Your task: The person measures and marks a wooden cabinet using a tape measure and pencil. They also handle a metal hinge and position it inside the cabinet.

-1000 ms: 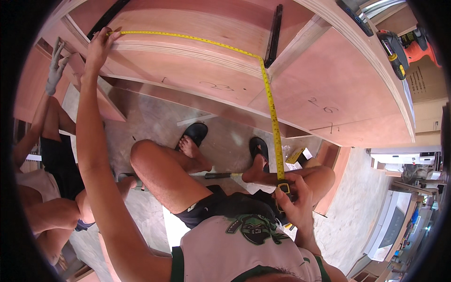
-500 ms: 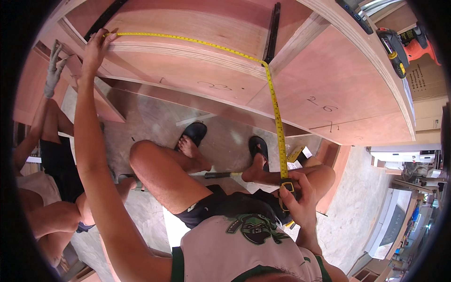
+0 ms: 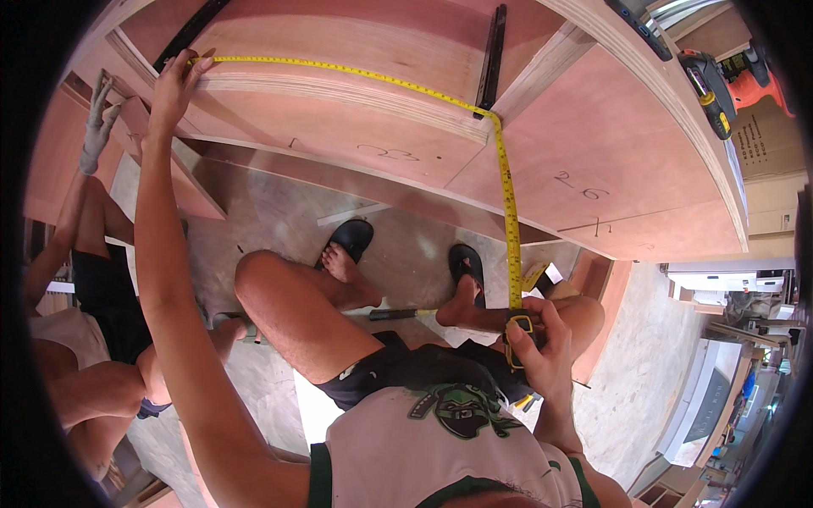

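A yellow tape measure blade (image 3: 339,66) runs along the front edge of an opening in a pinkish plywood cabinet (image 3: 339,123). At the opening's left side, my left hand (image 3: 174,91) pinches the blade's end against the wood. Near the right divider the blade bends sharply and drops toward me. My right hand (image 3: 549,349) is closed around the tape measure's black and yellow case (image 3: 517,337), above my right knee. Black metal drawer slides (image 3: 491,63) are fixed to both inner sides of the opening. Pencil marks show on the front panels.
On the left a co-worker sits with a gloved hand (image 3: 97,127) raised by the cabinet. A hammer (image 3: 394,314) lies on the floor between my feet. An orange and black power tool (image 3: 754,89) and a cardboard box (image 3: 766,135) are at the far right.
My right hand and the case have moved slightly up and away from me. The blade's bend has shifted a little right, onto the divider. My left hand stays at the blade's end.
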`<state>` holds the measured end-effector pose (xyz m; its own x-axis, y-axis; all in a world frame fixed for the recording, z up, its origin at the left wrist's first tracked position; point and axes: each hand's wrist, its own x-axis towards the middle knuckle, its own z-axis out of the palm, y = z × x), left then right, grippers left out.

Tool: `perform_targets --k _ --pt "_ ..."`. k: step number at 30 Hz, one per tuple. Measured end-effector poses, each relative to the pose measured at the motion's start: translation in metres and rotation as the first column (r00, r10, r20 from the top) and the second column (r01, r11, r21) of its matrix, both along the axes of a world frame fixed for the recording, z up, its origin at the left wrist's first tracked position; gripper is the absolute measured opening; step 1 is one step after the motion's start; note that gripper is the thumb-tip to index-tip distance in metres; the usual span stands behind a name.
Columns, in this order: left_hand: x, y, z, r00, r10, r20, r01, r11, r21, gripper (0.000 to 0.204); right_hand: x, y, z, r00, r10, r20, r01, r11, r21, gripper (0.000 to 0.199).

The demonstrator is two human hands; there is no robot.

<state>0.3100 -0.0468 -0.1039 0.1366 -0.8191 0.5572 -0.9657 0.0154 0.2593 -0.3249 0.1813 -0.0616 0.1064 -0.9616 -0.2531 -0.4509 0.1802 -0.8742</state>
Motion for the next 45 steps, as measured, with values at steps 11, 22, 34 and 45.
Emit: perform_targets --k 11,22,34,45 --pt "0.003 -0.002 0.000 0.999 0.010 0.035 -0.010 1.000 0.018 0.043 0.006 0.004 -0.003 1.000 -0.014 0.018 0.015 0.999 -0.033 0.041" --pt "0.011 -0.006 -0.007 0.997 0.016 0.078 -0.016 1.000 0.003 0.048 0.007 0.007 -0.013 0.994 0.047 -0.098 -0.062 0.985 -0.158 0.048" --pt "0.018 -0.005 -0.010 0.998 0.005 0.065 -0.004 1.000 -0.026 0.046 0.006 0.008 -0.016 0.989 0.074 -0.128 -0.097 0.977 -0.189 0.048" --pt "0.003 0.001 -0.003 1.000 -0.005 0.003 0.005 1.000 -0.011 0.043 0.007 0.007 -0.019 0.988 0.077 -0.135 -0.105 0.971 -0.215 0.050"
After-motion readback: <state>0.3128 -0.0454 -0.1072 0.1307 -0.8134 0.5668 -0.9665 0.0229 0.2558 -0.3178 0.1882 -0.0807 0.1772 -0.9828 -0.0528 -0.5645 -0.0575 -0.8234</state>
